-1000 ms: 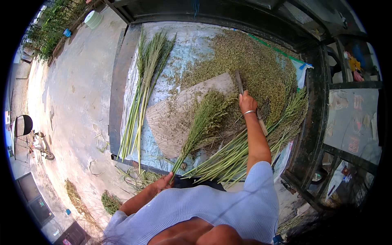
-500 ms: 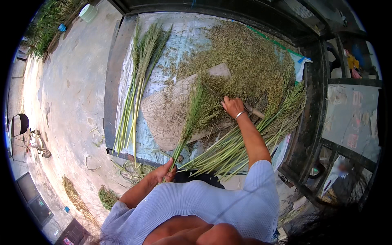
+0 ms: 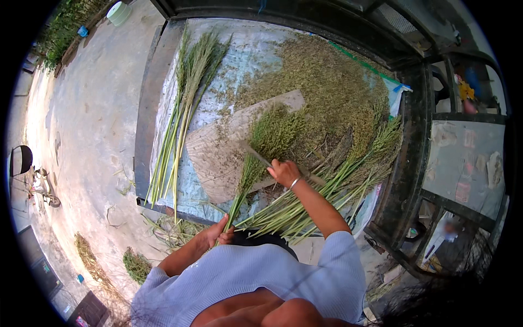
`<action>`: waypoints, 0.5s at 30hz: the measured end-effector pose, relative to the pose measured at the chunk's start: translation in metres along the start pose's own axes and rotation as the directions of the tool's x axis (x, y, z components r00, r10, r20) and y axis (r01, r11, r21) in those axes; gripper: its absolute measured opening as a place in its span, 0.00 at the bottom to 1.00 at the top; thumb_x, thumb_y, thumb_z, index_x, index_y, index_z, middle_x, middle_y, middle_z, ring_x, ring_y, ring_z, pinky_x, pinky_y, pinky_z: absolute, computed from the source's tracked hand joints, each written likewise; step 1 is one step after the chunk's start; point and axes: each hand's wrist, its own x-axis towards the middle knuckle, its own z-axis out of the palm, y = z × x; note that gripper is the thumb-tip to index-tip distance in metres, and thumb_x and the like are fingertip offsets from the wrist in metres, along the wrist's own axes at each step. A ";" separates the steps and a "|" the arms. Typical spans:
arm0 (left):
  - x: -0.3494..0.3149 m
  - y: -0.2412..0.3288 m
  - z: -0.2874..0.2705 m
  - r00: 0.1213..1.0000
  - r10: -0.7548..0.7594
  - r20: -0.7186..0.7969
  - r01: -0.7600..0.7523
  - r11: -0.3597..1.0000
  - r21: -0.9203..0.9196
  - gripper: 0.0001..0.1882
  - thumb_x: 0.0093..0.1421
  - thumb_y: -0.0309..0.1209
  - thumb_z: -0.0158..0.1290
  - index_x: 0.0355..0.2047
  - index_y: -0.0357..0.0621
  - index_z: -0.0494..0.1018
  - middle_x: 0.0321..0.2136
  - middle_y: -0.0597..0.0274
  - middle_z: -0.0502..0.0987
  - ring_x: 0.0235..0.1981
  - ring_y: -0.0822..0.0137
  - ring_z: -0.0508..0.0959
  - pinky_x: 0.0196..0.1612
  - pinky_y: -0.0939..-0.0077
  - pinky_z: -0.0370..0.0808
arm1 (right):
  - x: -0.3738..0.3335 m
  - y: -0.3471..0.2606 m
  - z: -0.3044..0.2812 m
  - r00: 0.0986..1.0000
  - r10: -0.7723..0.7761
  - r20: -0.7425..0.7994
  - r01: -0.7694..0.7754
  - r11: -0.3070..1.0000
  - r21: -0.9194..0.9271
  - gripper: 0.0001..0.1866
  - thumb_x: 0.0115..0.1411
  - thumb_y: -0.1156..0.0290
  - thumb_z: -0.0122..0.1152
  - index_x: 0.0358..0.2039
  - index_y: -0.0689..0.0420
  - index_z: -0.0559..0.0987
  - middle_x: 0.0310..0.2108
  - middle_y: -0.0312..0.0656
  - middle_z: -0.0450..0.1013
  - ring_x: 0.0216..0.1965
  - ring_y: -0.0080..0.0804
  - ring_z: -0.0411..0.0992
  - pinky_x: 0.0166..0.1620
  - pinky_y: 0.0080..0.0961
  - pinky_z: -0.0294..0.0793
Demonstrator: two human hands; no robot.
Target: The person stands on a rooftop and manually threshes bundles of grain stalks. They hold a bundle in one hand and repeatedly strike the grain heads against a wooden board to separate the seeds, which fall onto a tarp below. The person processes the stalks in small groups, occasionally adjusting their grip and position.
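Observation:
My left hand (image 3: 218,235) is closed round the lower stems of a bunch of green seed-headed stalks (image 3: 246,177), whose heads lie over a pale ridged board (image 3: 215,158). My right hand (image 3: 284,173) grips a long, narrow tool with a wooden handle (image 3: 314,178). Its thin front end (image 3: 255,154) lies across the bunch just below the seed heads; the exact kind of tool is unclear. Loose seed and chaff (image 3: 332,82) are heaped beyond the board. To the right of my left hand lies a pile of stalks (image 3: 305,210), partly beneath my right forearm.
Another bundle of long stalks (image 3: 182,117) rests on the left of the pale sheet (image 3: 253,41). A dark metal frame (image 3: 409,141) borders the right and far sides. Concrete ground (image 3: 103,109) stretches left, with a scooter (image 3: 43,188) and a pale green bucket (image 3: 118,13).
My right hand has moved nearer and to the left, bringing the tool down across the bunch. The bunch's heads have shifted slightly to the right, while my left hand keeps its hold.

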 end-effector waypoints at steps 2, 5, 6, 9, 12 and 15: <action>-0.008 0.008 0.016 0.998 -0.004 -0.057 0.006 1.000 0.029 0.33 0.53 0.68 0.28 0.14 0.51 0.55 0.07 0.75 0.50 0.07 0.80 0.47 0.09 0.83 0.44 | 0.013 0.066 0.000 0.996 -0.022 -0.084 0.008 0.985 -0.173 0.15 0.56 0.61 0.55 0.22 0.56 0.64 0.06 0.40 0.60 0.08 0.37 0.61 0.13 0.31 0.60; -0.012 0.008 0.020 1.000 0.012 0.002 -0.012 0.998 0.063 0.33 0.53 0.68 0.28 0.14 0.51 0.55 0.07 0.75 0.50 0.08 0.79 0.47 0.10 0.83 0.44 | 0.035 0.106 -0.021 0.976 0.162 -0.148 -0.197 0.945 -0.262 0.14 0.59 0.59 0.51 0.27 0.56 0.65 0.06 0.40 0.59 0.07 0.35 0.58 0.12 0.35 0.59; -0.017 0.004 0.015 1.000 0.011 -0.026 -0.008 0.994 0.108 0.33 0.53 0.68 0.28 0.14 0.51 0.55 0.07 0.75 0.49 0.08 0.79 0.47 0.10 0.83 0.44 | 0.035 0.109 -0.026 0.926 0.309 -0.215 -0.357 0.903 -0.241 0.14 0.58 0.59 0.51 0.26 0.57 0.65 0.07 0.40 0.60 0.08 0.36 0.60 0.12 0.34 0.60; -0.022 0.001 0.001 0.975 0.056 -0.214 -0.010 0.978 0.209 0.31 0.55 0.65 0.31 0.13 0.51 0.54 0.07 0.74 0.49 0.07 0.77 0.48 0.11 0.80 0.46 | 0.055 0.102 -0.065 0.775 0.496 -0.391 -0.590 0.790 -0.169 0.15 0.58 0.59 0.52 0.25 0.57 0.66 0.07 0.41 0.61 0.09 0.38 0.63 0.12 0.33 0.61; -0.006 0.018 0.029 0.807 0.354 -0.473 -0.119 0.881 0.457 0.30 0.57 0.61 0.36 0.12 0.50 0.56 0.07 0.72 0.54 0.07 0.75 0.52 0.10 0.79 0.47 | 0.024 0.012 -0.073 0.913 0.285 -0.293 -0.345 0.921 -0.180 0.15 0.56 0.59 0.55 0.23 0.54 0.63 0.07 0.39 0.59 0.08 0.34 0.60 0.13 0.31 0.60; 0.025 0.029 -0.004 0.510 0.740 -0.439 -0.054 0.537 0.842 0.31 0.56 0.57 0.42 0.19 0.38 0.68 0.11 0.53 0.68 0.14 0.59 0.69 0.18 0.65 0.64 | 0.002 -0.052 -0.037 0.958 -0.172 -0.227 0.173 0.985 -0.015 0.14 0.54 0.60 0.56 0.22 0.52 0.63 0.07 0.39 0.61 0.09 0.40 0.62 0.19 0.37 0.64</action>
